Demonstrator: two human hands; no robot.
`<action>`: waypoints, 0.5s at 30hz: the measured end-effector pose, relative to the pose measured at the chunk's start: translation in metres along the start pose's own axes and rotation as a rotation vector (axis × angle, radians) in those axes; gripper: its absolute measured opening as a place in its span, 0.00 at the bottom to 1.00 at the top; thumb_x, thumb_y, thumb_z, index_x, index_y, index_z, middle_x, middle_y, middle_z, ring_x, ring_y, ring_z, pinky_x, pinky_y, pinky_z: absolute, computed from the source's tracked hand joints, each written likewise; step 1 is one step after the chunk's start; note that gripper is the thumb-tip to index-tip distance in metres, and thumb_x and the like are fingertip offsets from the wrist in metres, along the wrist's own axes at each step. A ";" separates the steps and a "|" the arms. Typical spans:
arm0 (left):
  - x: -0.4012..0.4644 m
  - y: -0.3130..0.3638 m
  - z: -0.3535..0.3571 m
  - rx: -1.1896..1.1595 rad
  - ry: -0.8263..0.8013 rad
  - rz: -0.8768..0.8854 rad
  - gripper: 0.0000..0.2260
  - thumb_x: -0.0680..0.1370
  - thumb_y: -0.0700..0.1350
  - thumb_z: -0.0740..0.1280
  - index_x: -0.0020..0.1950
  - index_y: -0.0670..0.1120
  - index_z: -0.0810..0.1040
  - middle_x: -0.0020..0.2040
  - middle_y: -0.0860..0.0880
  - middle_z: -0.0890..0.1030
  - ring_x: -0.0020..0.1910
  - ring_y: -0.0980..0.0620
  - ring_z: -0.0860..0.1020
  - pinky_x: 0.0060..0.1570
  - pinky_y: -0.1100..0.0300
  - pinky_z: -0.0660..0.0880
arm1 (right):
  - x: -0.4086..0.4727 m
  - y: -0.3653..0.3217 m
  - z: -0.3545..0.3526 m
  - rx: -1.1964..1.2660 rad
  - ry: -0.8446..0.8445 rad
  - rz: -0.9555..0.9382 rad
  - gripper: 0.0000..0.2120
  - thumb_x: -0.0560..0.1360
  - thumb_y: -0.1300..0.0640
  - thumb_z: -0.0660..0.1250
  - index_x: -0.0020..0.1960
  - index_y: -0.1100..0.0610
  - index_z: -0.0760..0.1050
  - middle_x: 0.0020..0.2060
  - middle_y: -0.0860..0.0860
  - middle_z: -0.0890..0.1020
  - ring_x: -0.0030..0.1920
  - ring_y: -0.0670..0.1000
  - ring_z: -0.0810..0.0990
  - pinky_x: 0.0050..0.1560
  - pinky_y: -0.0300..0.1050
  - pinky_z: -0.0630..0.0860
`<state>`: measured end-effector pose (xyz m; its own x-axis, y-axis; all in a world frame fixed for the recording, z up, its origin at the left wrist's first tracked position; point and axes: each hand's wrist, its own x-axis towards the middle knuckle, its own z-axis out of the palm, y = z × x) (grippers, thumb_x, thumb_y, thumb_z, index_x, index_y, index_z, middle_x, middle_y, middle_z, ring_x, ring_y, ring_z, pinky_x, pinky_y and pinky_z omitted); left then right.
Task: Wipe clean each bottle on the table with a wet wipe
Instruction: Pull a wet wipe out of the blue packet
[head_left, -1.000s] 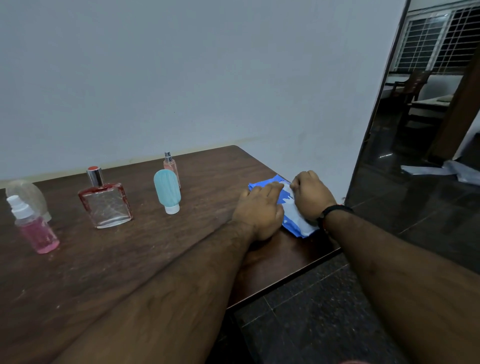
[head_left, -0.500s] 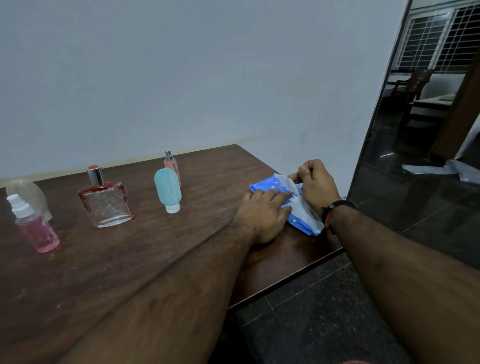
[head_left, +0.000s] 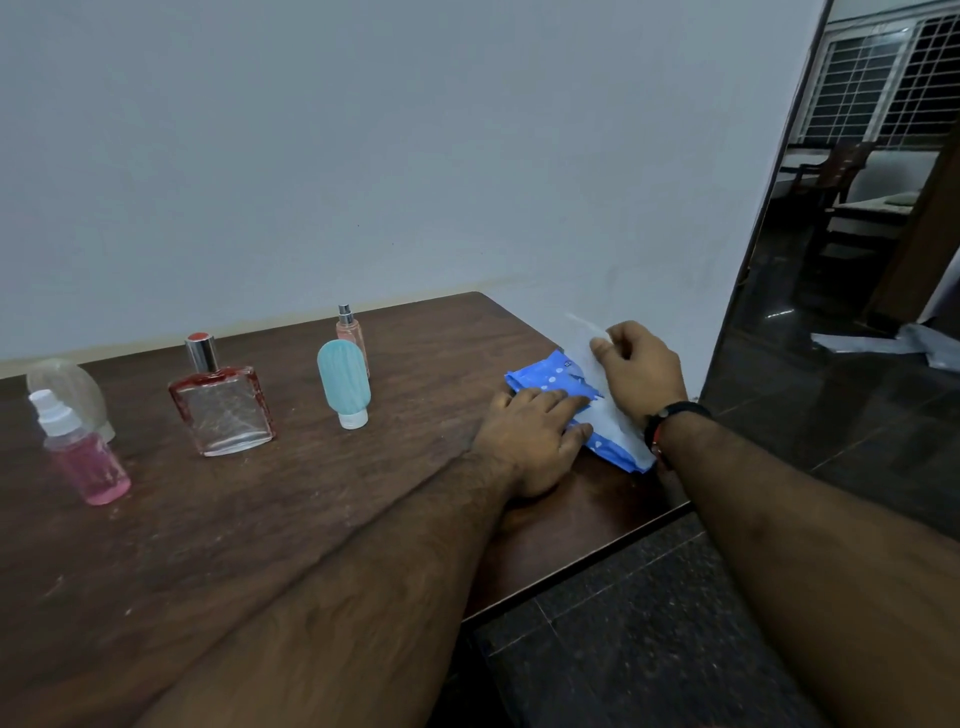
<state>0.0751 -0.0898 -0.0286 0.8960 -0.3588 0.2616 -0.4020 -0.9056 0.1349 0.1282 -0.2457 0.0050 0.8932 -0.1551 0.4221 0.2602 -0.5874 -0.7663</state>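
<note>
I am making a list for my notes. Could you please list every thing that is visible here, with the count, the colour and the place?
spray bottle: 1, pink with white cap, table's left end
clear dome bottle: 1, translucent, behind it
perfume bottle: 1, clear glass, red edges, silver cap, left of centre
squeeze bottle: 1, teal, cap down, centre
small spray bottle: 1, peach, behind the teal one
wipes pack: 1, blue with white dots, right end
wet wipe: 1, white, partly out of the pack
table: 1, dark brown
left hand: presses on the pack
right hand: pinches the wipe
</note>
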 end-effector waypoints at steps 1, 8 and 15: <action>0.000 -0.001 0.001 0.000 -0.008 0.004 0.22 0.83 0.58 0.51 0.77 0.56 0.64 0.76 0.53 0.67 0.75 0.50 0.63 0.72 0.47 0.57 | 0.001 -0.003 -0.001 0.069 0.028 0.019 0.06 0.78 0.49 0.65 0.44 0.50 0.73 0.33 0.42 0.76 0.34 0.39 0.73 0.33 0.28 0.64; -0.002 -0.004 0.000 -0.059 0.020 0.006 0.22 0.83 0.59 0.52 0.75 0.53 0.68 0.74 0.52 0.71 0.74 0.51 0.65 0.71 0.48 0.57 | 0.005 -0.015 -0.001 0.461 0.055 0.110 0.07 0.75 0.48 0.67 0.42 0.51 0.75 0.32 0.44 0.79 0.36 0.48 0.77 0.43 0.46 0.76; -0.015 -0.015 -0.045 -1.155 0.268 -0.385 0.12 0.85 0.49 0.57 0.56 0.47 0.79 0.53 0.47 0.82 0.50 0.51 0.81 0.46 0.60 0.76 | -0.019 -0.041 0.024 0.682 -0.181 0.130 0.07 0.72 0.62 0.73 0.37 0.56 0.78 0.33 0.54 0.81 0.36 0.51 0.79 0.42 0.46 0.77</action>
<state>0.0590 -0.0606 0.0087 0.9801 0.0662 0.1873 -0.1744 -0.1647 0.9708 0.1093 -0.1993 0.0170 0.9639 -0.0216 0.2654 0.2662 0.0635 -0.9618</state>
